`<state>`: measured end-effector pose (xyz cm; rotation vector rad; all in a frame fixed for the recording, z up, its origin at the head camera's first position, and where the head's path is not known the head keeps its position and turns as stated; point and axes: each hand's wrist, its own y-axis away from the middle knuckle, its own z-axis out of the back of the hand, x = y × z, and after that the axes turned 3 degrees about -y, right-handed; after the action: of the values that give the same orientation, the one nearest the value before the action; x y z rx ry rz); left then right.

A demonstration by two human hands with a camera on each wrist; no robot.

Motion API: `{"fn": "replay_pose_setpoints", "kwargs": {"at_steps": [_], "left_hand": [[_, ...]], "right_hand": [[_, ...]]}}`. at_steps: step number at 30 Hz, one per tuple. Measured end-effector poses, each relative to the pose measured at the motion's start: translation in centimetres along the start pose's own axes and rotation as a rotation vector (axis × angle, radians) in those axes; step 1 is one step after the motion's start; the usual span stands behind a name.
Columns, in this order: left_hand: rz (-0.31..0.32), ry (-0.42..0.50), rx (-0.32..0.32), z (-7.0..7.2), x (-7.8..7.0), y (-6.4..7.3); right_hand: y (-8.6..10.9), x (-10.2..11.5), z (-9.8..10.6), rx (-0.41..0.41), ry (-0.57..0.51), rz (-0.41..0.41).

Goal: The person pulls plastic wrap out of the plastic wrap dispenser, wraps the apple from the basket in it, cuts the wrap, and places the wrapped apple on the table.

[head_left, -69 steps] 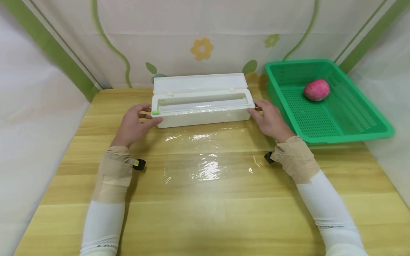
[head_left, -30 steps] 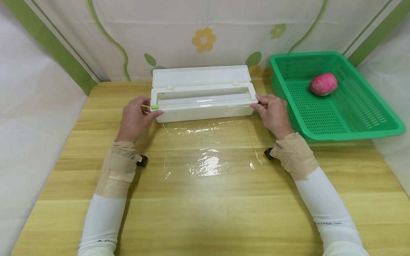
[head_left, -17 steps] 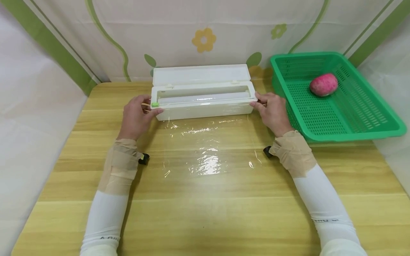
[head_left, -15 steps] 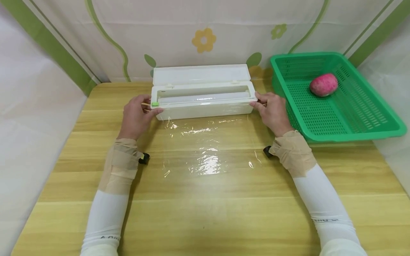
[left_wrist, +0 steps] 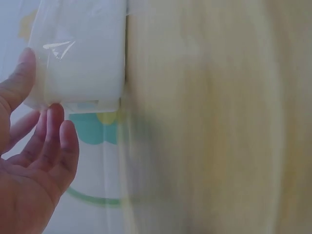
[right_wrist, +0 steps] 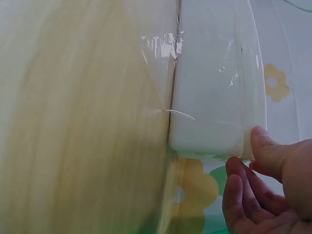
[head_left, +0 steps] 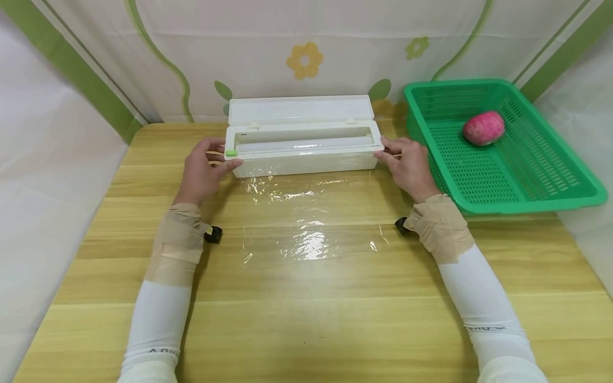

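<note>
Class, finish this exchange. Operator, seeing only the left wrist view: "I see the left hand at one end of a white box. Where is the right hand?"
Observer: The right hand grips the other end of the box.
Operator: Is it open on top?
Observer: Yes, the lid is tipped back.
Operator: Anything to the right of it?
Observer: A green basket.

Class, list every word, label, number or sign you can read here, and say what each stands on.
"A", then letters lost in creases: left sleeve.
Dark lettering, too creased to read: right sleeve.
Yellow patch, too small to show any text: black device at the left wrist.
No readable text: white box.
Nothing else is readable.
</note>
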<state>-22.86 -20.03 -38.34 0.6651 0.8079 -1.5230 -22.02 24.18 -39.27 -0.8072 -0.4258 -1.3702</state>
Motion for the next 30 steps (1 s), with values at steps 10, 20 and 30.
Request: {"fn": "replay_pose_setpoints", "kwargs": {"at_steps": [10,20,30], "left_hand": [[-0.008,0.005,0.054,0.5,0.2,-0.4],[-0.07,-0.086,0.127,1.2,0.7,-0.6],[-0.095,-0.051,0.069,1.2,0.9,-0.9]], "right_hand": [[0.1,-0.3,0.3,0.055,-0.025,-0.013],[0.7,0.5,0.5,0.162,-0.003,-0.07],[2.8,4.9,2.1,0.179,0.037,-0.041]]}}
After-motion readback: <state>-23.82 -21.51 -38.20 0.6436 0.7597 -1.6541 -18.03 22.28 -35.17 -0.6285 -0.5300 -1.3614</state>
